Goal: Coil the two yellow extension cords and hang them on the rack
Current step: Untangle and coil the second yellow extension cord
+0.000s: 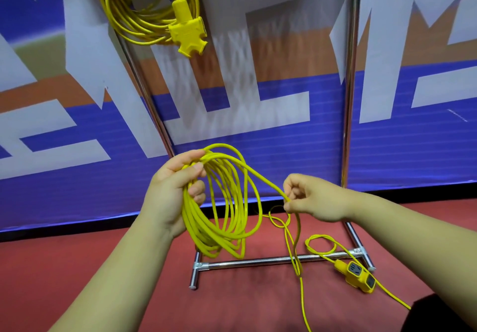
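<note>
Left hand curled round smooth, glossy loops of yellow cord; right hand pinches free strand beside coil. Loose tail, blocky socket on red floor. Chrome-tube rack behind; second cord, coiled, hangs at top.

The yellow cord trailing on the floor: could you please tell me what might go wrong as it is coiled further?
1. The loose cord crosses itself below the right hand; pulling might tighten that into a knot.
2. Its socket block lies by the rack foot and may catch there when dragged.
3. The coil in the left hand hangs in uneven loops; some could slip out.
</note>
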Available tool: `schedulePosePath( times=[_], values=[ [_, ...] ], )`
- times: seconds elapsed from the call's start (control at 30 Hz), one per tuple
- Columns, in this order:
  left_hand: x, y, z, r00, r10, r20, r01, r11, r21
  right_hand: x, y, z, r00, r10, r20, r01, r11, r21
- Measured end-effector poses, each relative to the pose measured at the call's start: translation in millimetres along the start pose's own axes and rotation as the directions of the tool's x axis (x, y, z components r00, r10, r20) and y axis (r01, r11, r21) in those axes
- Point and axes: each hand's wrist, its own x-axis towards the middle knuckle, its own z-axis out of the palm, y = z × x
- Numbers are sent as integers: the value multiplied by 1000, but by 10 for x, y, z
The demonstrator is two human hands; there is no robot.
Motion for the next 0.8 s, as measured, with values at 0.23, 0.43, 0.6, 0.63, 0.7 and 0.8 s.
schedulePosePath(
  times=[0.23,0.43,0.6,0.63,0.7,0.8],
  values=[
    [26,-38,-184,999,11,-30,-10,1000,21,-23,-72,-11,970,30,-243,-24,999,29],
    [-15,-294,-159,994,-72,79,43,946,320,-30,-450,75,922,104,-372,91,878,471],
    [-46,-546,-15,978,-173,116,99,877,470,-30,-720,155,910,153,-385,157,733,662],
    [-56,-593,30,975,-189,116,114,875,470,-36,-758,168,913,147,-381,168,715,678],
    [-52,-676,101,969,-211,126,128,872,473,-45,-817,181,919,130,-372,187,686,703],
    [-30,-751,173,959,-230,165,104,830,548,-48,-849,169,926,112,-361,206,653,729]
  ],
)
